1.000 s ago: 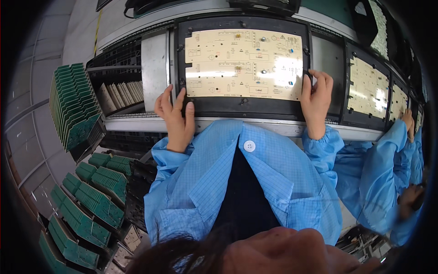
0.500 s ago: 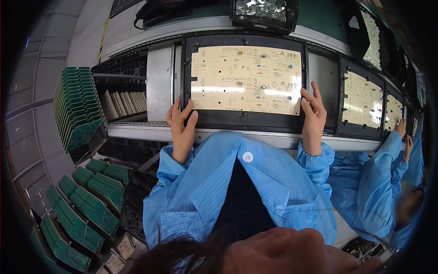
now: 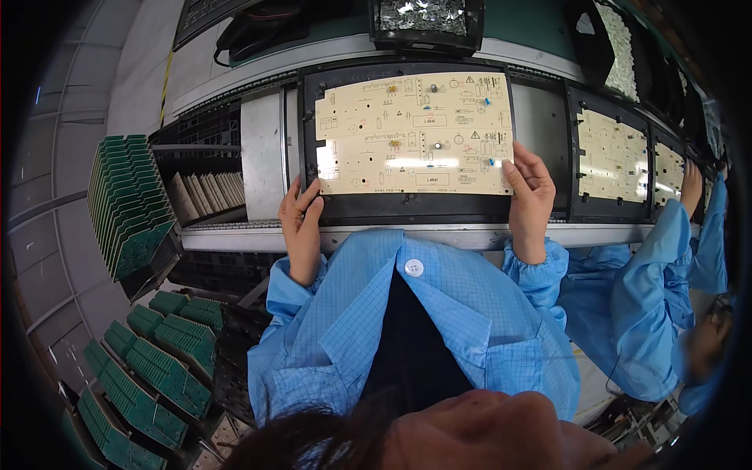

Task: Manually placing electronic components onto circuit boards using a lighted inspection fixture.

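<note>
A cream circuit board (image 3: 415,139) with printed markings and a few small components lies over a black carrier frame (image 3: 407,207) on the line. It appears slightly raised, as its right edge overlaps the frame's right side. My left hand (image 3: 301,231) pinches the board's near left corner between thumb and fingers. At the near right edge, my right hand (image 3: 533,188) has its thumb on top of the board, the other fingers at its side and partly hidden. Small blue and dark components stand on the board's right half.
A black bin (image 3: 427,27) of small parts stands beyond the rail. Rightward along the line are more boards in carriers (image 3: 611,157) and a co-worker's blue sleeve (image 3: 654,258). Racks of green boards (image 3: 129,207) stand at left, with pale boards (image 3: 207,192) beside them.
My fingers have closed on the board's edges, and the board has come up a little from its carrier. The whole view has shifted slightly. The co-worker's arms have moved farther forward.
</note>
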A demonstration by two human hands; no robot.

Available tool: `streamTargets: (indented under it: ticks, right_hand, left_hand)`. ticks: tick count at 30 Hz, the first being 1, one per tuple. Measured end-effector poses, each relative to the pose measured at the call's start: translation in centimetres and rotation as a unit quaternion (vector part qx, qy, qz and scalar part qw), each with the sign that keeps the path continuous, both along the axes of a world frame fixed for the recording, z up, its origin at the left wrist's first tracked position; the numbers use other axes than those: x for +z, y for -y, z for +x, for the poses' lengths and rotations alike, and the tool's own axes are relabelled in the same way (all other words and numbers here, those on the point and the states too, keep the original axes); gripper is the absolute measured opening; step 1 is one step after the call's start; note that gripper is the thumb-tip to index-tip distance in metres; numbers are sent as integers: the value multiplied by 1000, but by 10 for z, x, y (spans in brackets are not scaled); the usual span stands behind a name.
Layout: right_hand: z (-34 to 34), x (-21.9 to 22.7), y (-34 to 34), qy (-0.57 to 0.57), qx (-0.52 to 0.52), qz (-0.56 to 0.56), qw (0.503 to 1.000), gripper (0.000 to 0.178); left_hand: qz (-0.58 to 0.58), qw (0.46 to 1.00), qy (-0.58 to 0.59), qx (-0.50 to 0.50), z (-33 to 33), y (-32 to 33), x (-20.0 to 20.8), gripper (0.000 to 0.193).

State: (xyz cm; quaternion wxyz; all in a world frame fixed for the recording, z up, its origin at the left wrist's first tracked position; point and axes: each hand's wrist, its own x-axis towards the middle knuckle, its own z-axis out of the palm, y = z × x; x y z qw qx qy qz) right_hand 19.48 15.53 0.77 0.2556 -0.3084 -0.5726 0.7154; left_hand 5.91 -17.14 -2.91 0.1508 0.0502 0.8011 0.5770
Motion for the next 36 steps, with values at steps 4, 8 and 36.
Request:
streamTargets:
  ticks: [4,8,36]
  right_hand:
    - [2,4,0,-32,43,-73,996,47]
    - [11,4,-10,-47,48,-67,995,53]
    - [-156,43,-264,-275,-288,73,915,49]
  left_hand:
    - [13,1000,9,-4,-3,-2,3,30]
    - [-5,999,-4,-52,-8,6,6,27]
    - [70,989,-112,70,-19,-5,-7,26]
